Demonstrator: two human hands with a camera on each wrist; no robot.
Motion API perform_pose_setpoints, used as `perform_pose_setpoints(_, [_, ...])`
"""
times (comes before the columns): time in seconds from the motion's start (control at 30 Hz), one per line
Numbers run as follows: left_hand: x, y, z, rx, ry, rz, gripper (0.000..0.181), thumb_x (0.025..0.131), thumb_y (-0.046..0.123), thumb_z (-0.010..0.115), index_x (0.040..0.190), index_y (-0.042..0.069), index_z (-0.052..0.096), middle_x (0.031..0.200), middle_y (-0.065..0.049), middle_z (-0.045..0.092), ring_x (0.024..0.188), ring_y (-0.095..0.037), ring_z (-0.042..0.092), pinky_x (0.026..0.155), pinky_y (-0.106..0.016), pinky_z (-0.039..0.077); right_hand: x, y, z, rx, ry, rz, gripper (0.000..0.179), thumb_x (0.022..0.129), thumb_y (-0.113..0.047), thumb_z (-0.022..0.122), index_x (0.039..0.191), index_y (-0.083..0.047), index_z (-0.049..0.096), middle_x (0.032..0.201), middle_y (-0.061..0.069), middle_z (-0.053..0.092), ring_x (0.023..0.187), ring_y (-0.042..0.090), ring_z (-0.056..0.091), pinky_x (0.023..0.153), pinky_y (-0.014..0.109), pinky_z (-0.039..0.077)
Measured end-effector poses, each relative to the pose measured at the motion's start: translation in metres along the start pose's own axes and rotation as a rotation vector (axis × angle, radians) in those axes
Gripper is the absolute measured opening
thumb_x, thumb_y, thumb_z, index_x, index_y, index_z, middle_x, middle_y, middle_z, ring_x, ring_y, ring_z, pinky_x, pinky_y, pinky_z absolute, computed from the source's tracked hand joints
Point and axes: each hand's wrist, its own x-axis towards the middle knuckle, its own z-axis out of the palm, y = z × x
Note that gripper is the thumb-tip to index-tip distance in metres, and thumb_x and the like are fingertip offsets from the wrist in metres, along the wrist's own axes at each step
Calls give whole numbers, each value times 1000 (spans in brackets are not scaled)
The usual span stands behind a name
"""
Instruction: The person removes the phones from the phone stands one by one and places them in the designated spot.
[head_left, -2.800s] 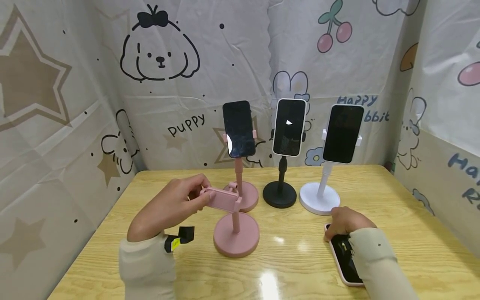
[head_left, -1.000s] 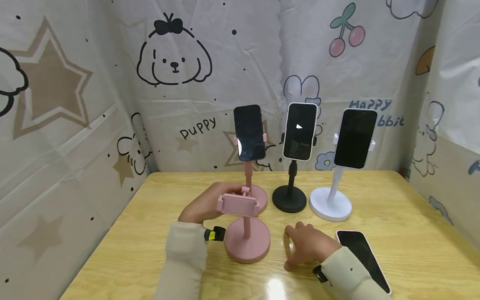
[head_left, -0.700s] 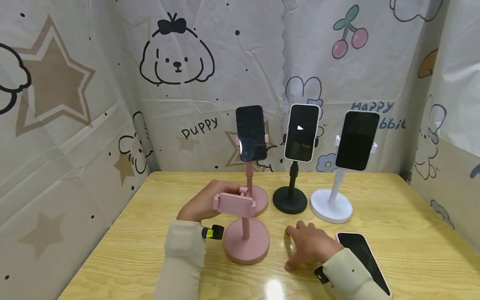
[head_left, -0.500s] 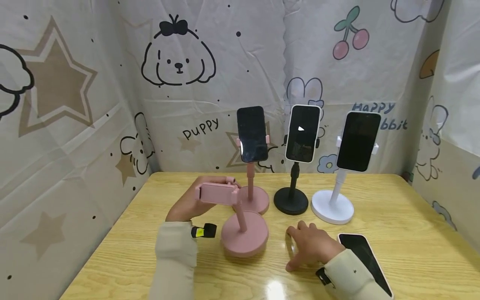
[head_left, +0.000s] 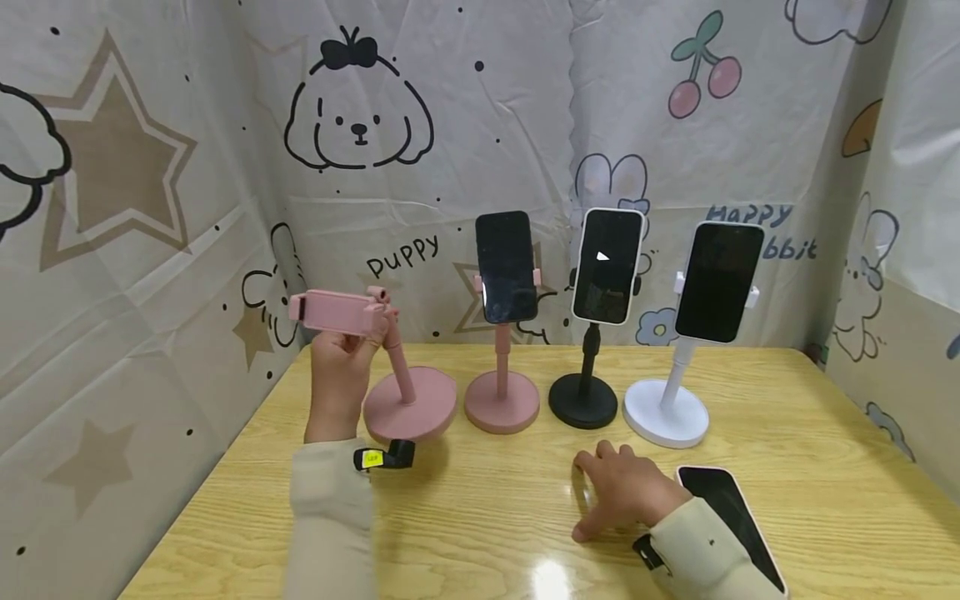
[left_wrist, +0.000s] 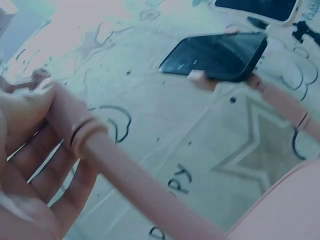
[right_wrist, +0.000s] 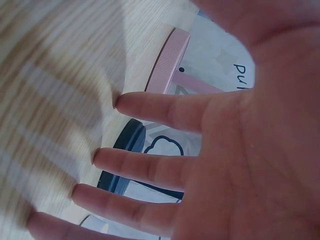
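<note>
In the head view, a pink phone stand (head_left: 408, 400) with no phone in its holder hangs tilted over the left back of the table. My left hand (head_left: 339, 379) grips its pole just under the holder; the left wrist view shows the thumb and fingers around the pole (left_wrist: 135, 182). A shadow lies on the wood below the round base. My right hand (head_left: 626, 487) rests with spread, bent fingers, fingertips on the table, holding nothing. Beside its wrist a phone with a pale pink edge (head_left: 716, 492) lies screen up, partly covered by the sleeve.
Three upright stands hold dark-screened phones in a row at the back: a second pink stand (head_left: 502, 404), a black stand (head_left: 582, 402) and a white stand (head_left: 666, 414). A patterned cloth (head_left: 375, 275) encloses the wooden table (head_left: 480, 525) behind and at both sides.
My left hand has lifted the phone-less pink stand and carried it left and back, beside the other pink one. My right hand, earlier on the flat phone, has moved left onto the table.
</note>
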Motion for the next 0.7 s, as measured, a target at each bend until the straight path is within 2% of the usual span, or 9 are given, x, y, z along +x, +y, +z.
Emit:
perform_pose_setpoints(0.07, [2, -4, -7, 45, 68, 9, 34, 94, 27, 62, 125, 15, 62, 122, -2, 65, 112, -14, 62, 100, -29, 43, 0, 0, 0, -2, 3, -2, 82, 59, -54, 86, 123, -13, 57, 109, 11, 50, 92, 31, 48, 70, 50, 48])
perform_pose_setpoints(0.2, [3, -10, -22, 119, 192, -23, 32, 94, 28, 61, 120, 10, 64, 122, -3, 66, 112, -13, 61, 101, -31, 43, 1, 1, 1, 1, 4, 0, 83, 59, -54, 86, 124, -13, 56, 109, 11, 50, 92, 31, 48, 70, 50, 48])
perform_pose_setpoints(0.3, [1, -14, -33, 173, 255, -55, 33, 94, 31, 61, 120, 10, 65, 120, -4, 67, 113, -11, 60, 101, -31, 42, 1, 2, 1, 3, 1, 5, 84, 59, -55, 86, 125, -13, 56, 110, 11, 50, 93, 31, 49, 70, 50, 48])
perform_pose_setpoints(0.37, [0, -17, -39, 174, 278, -84, 34, 94, 32, 61, 122, 12, 65, 121, -2, 66, 113, -10, 59, 100, -31, 43, 2, 2, 1, 5, 0, 5, 84, 59, -55, 86, 125, -13, 56, 110, 11, 50, 93, 31, 48, 70, 50, 48])
perform_pose_setpoints(0.4, [-1, -19, -41, 160, 285, -100, 35, 95, 32, 60, 123, 13, 65, 123, -2, 65, 113, -10, 58, 100, -32, 42, 2, 2, 1, 3, -1, 4, 84, 59, -55, 86, 125, -13, 56, 110, 11, 49, 93, 32, 48, 70, 49, 48])
perform_pose_setpoints(0.6, [-3, -27, -51, -56, 353, -214, 34, 93, 27, 62, 125, 17, 66, 127, -2, 61, 117, -13, 57, 105, -38, 37, 3, 3, 2, 7, -1, 5, 85, 58, -55, 86, 126, -13, 56, 111, 11, 50, 95, 32, 49, 71, 50, 48])
perform_pose_setpoints(0.7, [-3, -32, -53, -80, 385, -233, 33, 91, 26, 64, 122, 16, 68, 128, 0, 61, 116, -14, 56, 105, -39, 36, 3, 2, 2, 8, 1, 4, 85, 58, -55, 86, 126, -13, 56, 111, 11, 50, 94, 32, 49, 71, 50, 48])
